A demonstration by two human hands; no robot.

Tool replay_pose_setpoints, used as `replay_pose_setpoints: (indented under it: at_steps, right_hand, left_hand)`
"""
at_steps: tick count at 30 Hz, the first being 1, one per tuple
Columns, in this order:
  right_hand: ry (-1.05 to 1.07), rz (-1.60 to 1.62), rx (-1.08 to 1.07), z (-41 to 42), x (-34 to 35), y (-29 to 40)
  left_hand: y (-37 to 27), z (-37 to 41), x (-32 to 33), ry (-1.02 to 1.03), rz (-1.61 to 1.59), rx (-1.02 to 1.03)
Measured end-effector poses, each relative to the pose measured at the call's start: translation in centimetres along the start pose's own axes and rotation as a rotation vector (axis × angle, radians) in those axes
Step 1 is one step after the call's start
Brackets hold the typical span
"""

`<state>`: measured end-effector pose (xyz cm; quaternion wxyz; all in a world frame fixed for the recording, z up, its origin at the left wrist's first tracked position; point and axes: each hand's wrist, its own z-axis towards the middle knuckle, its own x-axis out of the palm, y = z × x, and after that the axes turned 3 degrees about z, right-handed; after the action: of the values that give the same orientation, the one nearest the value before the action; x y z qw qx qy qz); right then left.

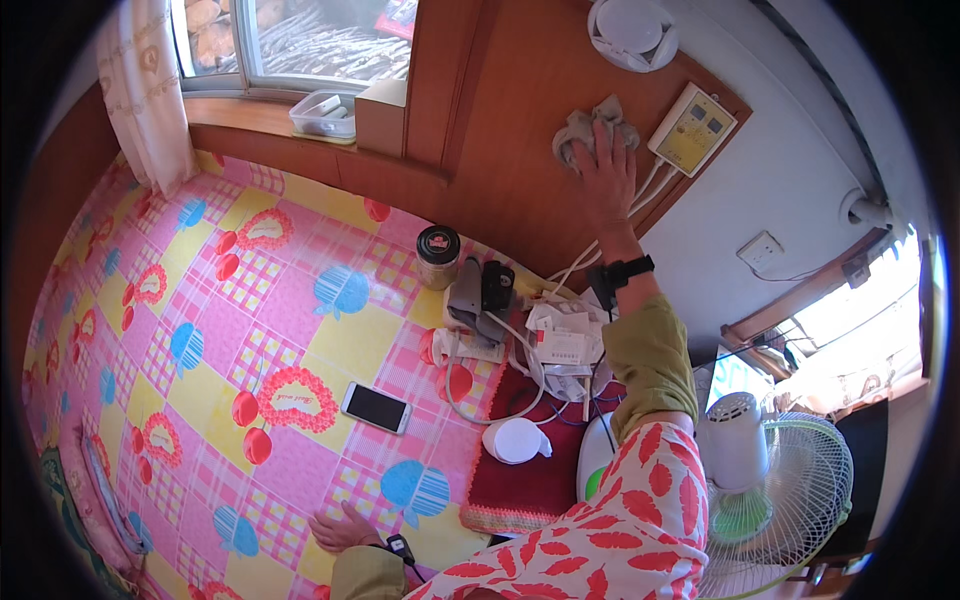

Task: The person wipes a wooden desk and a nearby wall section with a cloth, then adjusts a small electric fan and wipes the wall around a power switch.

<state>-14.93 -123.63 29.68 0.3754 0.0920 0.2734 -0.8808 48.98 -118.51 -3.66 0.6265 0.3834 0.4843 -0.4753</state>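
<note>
My right hand (609, 180) is stretched up against the brown wooden wall panel (517, 142), with its fingers over a crumpled grey cloth (574, 135). The cloth is pressed between the hand and the panel. Just right of it hangs a white and yellow control box (691, 129) with cables below. My left hand (345, 529) rests palm down, its fingers apart, on a pink and yellow patterned cover (300, 480). It holds nothing. A smartphone (376, 408) with a dark screen lies on the cover beyond that hand.
A dark-lidded jar (438, 259), a blood pressure cuff (469, 296) and paper packets (566, 337) crowd the panel's foot. A white roll (516, 441) sits on a red mat (517, 487). An electric fan (787, 495) stands right; a plastic box (324, 116) sits on the sill.
</note>
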Motion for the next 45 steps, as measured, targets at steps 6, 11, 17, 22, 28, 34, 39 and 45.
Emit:
replay_pose_setpoints:
  at_steps: [6, 11, 17, 22, 28, 34, 39, 45]
  right_hand:
    - [-0.063, 0.009, 0.209, 7.7, -1.8, 1.9]
    - [-0.063, -0.017, 0.190, 6.7, 0.2, 4.3]
    - [-0.022, 0.145, -0.100, 8.7, 2.0, 6.3]
    - [-0.149, 0.152, 0.010, 16.4, 2.6, 8.7]
    - [-0.222, 0.120, -0.007, 19.8, 3.6, 7.9]
    - [-0.126, 0.110, -0.249, 14.6, 5.4, 7.5]
    - [0.046, 0.118, -0.323, 4.9, 5.4, 7.1]
    - [0.228, 0.126, -0.202, -5.2, 2.5, 5.4]
  left_hand:
    - [0.6, 0.0, -0.8, 0.006, 0.014, -0.018]
    - [0.6, -0.1, -1.1, 0.028, -0.007, -0.028]
    - [0.6, -0.1, -0.8, 0.019, -0.023, -0.034]
    - [0.4, 0.3, -1.9, 0.069, -0.071, -0.060]
    - [0.5, 0.0, -0.9, 0.031, -0.063, -0.032]
    - [0.3, 0.2, -1.0, 0.094, -0.036, -0.064]
    - [0.8, 0.0, -0.3, 0.035, -0.049, -0.039]
    - [0.6, -0.1, 0.1, 0.014, -0.021, -0.042]
